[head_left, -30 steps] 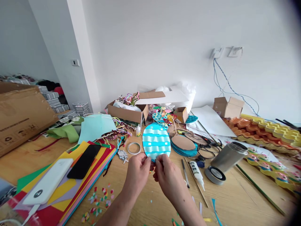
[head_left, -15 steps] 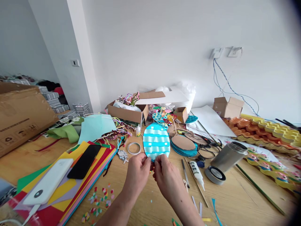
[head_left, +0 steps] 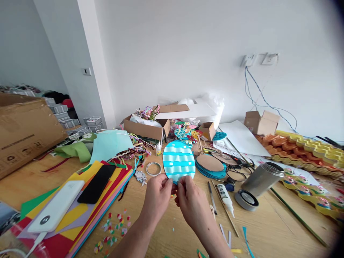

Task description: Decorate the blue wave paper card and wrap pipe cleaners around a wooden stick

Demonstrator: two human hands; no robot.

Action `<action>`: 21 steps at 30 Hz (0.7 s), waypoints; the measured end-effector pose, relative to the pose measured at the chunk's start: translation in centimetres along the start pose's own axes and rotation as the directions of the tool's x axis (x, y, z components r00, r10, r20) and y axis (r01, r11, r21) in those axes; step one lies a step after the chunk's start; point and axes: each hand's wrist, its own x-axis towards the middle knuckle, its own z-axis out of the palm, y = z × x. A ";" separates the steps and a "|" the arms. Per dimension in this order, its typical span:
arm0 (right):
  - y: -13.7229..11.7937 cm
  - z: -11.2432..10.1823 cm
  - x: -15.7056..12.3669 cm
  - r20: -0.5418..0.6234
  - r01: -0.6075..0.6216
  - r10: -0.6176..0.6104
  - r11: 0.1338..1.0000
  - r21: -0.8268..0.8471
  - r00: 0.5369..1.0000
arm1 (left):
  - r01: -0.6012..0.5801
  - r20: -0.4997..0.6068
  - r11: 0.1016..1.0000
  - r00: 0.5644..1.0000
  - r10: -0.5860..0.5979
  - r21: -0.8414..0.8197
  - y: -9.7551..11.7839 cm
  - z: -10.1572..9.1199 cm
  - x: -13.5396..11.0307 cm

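Observation:
Upright in front of me is an oval blue paper-covered disc, banded with wavy pale strips and dotted with small white squares. My left hand pinches its lower left edge between thumb and fingers. At the lower right edge, my right hand grips it the same way, close beside the left. The fingers hide the bottom rim. Behind the left hand lies a roll of tape. To the right of the disc, a cardboard oval rests on several blue ovals.
Coloured sheets at left carry a black phone and a white power bank. Right of my hands lie a glue bottle, a thin stick and a steel flask. Paper confetti is scattered in front.
The disc stays in both hands and has tilted very slightly. The hands have hardly moved, and the view has shifted a little.

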 end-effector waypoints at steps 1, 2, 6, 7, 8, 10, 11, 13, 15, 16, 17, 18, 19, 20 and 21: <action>0.0 0.0 0.0 -0.002 -0.001 0.001 1.000 0.001 1.000 | 0.003 0.003 1.000 1.000 -0.003 -0.013 0.0 0.0 0.0; 0.0 0.0 0.0 -0.005 -0.004 0.004 1.000 0.003 1.000 | 0.006 0.007 1.000 1.000 -0.006 -0.029 0.1 0.0 0.0; 0.1 -0.1 -0.1 -0.027 -0.005 0.005 1.000 0.002 1.000 | 0.023 0.020 0.997 1.000 -0.022 -0.071 0.2 0.0 0.1; 0.1 -0.1 -0.1 -0.032 -0.002 0.002 1.000 0.002 0.999 | 0.025 0.017 0.997 1.000 -0.024 -0.069 0.2 -0.1 0.1; 0.2 -0.1 -0.1 -0.035 0.002 -0.002 1.000 0.001 0.999 | 0.028 0.013 0.998 1.000 -0.027 -0.063 0.1 -0.1 0.1; 0.2 -0.1 -0.1 -0.039 0.005 -0.005 1.000 -0.005 0.999 | 0.036 0.000 0.998 0.999 -0.036 -0.051 0.1 -0.2 0.1; 0.2 -0.1 0.0 -0.042 0.005 -0.005 1.000 -0.010 0.999 | 0.041 -0.006 0.998 0.999 -0.041 -0.045 0.1 -0.2 0.1; 0.2 -0.1 0.0 -0.045 0.006 -0.007 1.000 -0.021 0.999 | 0.048 -0.015 0.998 0.999 -0.049 -0.039 0.0 -0.3 0.1; 0.2 -0.1 0.0 -0.044 0.010 -0.011 1.000 -0.025 0.999 | 0.048 -0.018 0.998 0.999 -0.049 -0.039 0.1 -0.3 0.2; 0.2 -0.1 0.0 -0.045 0.011 -0.012 1.000 -0.025 0.999 | 0.047 -0.017 0.998 0.999 -0.048 -0.040 0.1 -0.3 0.2; 0.2 -0.1 0.0 -0.046 0.011 -0.012 1.000 -0.023 0.999 | 0.047 -0.017 0.998 0.999 -0.048 -0.041 0.1 -0.3 0.2; 0.2 -0.1 0.0 -0.047 0.011 -0.012 1.000 -0.020 0.999 | 0.047 -0.017 0.998 0.999 -0.048 -0.041 0.1 -0.3 0.2; 0.2 -0.1 0.0 -0.052 0.011 -0.012 1.000 -0.016 0.999 | 0.048 -0.018 0.998 0.999 -0.048 -0.041 0.1 -0.3 0.2; 0.2 -0.1 0.0 -0.057 0.014 -0.015 1.000 -0.011 0.998 | 0.048 -0.020 0.998 0.999 -0.049 -0.041 0.1 -0.3 0.3; 0.3 -0.1 0.0 -0.063 0.017 -0.018 1.000 -0.006 0.998 | 0.047 -0.021 0.998 0.999 -0.048 -0.041 0.1 -0.3 0.3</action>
